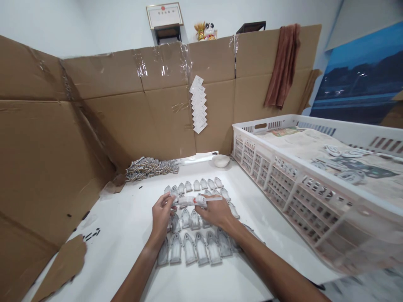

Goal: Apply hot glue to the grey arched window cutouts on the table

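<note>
Gripping one white tube [189, 201] with a red mark, the right hand [215, 209] holds it level above rows of grey pieces [189, 249] on the white table [122, 226]. The left hand [163, 206] has thumb and fingertips drawn together beside the tube's left end, at one of the pieces; whether it grips that piece I cannot tell. At least six pieces stand in the nearest row and about eight in the farthest; the hands partly cover those between.

Behind lie one heap of small metallic parts [151, 168], too many to count, and one white bowl [221, 161]. One white crate [261, 163] sits at right. One string of white tags [199, 107] and one framed certificate [164, 16] bear print too small to read.
</note>
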Tool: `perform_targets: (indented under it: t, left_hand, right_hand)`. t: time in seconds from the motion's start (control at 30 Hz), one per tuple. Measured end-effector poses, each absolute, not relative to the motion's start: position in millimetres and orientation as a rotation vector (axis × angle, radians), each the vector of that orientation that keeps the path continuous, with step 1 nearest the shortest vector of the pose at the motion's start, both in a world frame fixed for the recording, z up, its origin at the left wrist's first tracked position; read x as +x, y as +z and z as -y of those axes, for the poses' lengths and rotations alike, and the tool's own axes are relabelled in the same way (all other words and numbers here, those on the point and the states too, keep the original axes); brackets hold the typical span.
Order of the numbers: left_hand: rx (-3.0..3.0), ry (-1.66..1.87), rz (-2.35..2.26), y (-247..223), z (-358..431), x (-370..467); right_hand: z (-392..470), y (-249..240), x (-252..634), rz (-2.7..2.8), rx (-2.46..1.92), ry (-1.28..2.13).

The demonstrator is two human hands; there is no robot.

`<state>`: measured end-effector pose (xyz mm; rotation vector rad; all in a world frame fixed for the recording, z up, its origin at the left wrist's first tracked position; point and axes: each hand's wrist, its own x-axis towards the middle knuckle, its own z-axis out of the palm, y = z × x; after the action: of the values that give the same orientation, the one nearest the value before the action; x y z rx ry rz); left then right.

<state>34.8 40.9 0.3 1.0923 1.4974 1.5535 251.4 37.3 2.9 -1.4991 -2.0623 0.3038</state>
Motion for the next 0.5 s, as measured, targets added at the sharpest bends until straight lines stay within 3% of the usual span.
perform_targets:
  t: [0.5]
  left_hand:
    - [1.104,1.577,-1.461,0.6,-40.3,36.0]
  right_hand:
    - [-37.8,2.8,250.8,2.068,-1.545,0.317]
